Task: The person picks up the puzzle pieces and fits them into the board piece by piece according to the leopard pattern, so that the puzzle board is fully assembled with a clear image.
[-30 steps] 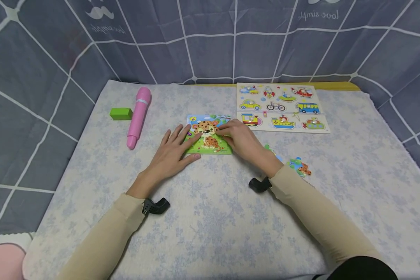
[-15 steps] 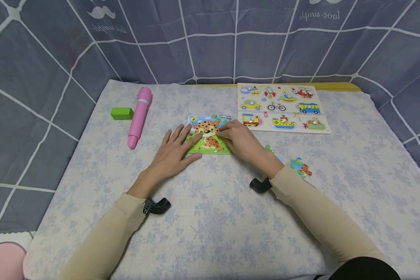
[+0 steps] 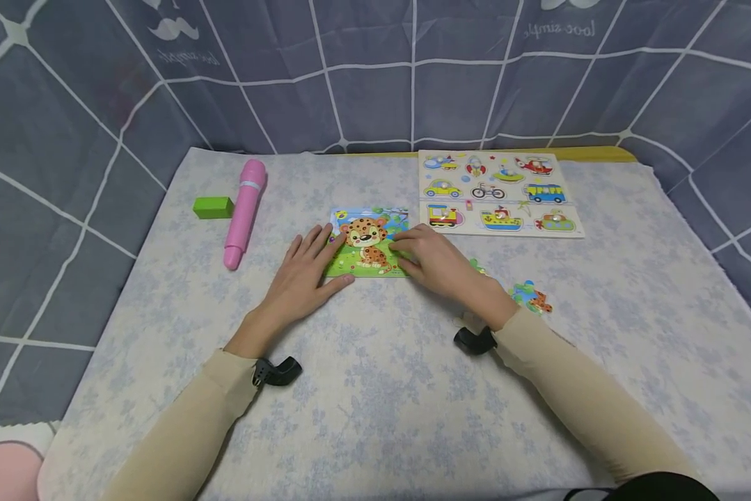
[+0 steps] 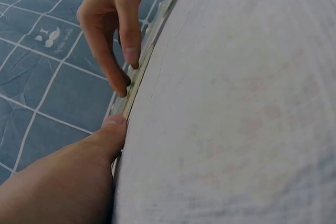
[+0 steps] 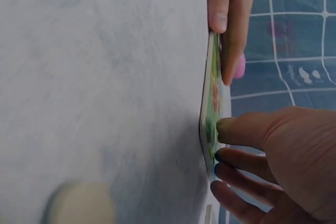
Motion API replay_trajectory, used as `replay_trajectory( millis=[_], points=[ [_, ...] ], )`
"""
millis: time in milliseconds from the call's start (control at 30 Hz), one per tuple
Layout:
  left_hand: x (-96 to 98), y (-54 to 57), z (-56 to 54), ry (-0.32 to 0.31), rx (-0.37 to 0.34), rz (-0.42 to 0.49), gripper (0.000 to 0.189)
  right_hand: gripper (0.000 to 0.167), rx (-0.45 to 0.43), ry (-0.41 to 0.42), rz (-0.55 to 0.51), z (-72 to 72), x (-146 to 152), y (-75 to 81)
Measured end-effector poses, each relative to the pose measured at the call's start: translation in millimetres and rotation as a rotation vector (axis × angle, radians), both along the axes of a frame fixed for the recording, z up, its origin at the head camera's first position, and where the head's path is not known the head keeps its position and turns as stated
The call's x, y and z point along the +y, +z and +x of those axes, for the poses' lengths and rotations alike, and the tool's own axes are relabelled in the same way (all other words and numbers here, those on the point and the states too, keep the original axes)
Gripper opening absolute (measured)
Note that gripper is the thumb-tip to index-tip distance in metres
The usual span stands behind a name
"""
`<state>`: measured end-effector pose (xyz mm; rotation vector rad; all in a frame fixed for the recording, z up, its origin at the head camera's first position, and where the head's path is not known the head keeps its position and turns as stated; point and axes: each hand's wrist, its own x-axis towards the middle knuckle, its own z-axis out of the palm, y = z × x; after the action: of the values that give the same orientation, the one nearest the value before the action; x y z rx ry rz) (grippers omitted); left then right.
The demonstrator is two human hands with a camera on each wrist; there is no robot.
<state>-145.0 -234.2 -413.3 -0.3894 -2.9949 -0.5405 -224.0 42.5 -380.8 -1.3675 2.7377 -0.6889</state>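
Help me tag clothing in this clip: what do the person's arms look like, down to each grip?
Long beige sleeves end near the wrists. A curved black device sits at each wrist. The left grip and right grip show no gloves.

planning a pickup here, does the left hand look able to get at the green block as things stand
Probably yes: nothing covers the green block. The pink microphone does lie between it and the left hand, so the hand would likely have to go over or around.
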Motion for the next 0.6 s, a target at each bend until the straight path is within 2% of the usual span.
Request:
replay_trajectory(
  millis=[267,600],
  points=[
    [-0.5,0.4,0.3,0.042,-0.009,-0.004,0.087,0.035,-0.062,-0.074,-0.035,0.7,35.8,6.6],
    [0.4,2.1,-0.8,0.039,-0.017,0.000,0.087,0.031,-0.148,-0.218,-0.108,-2.0,96.5,13.4]
  ],
)
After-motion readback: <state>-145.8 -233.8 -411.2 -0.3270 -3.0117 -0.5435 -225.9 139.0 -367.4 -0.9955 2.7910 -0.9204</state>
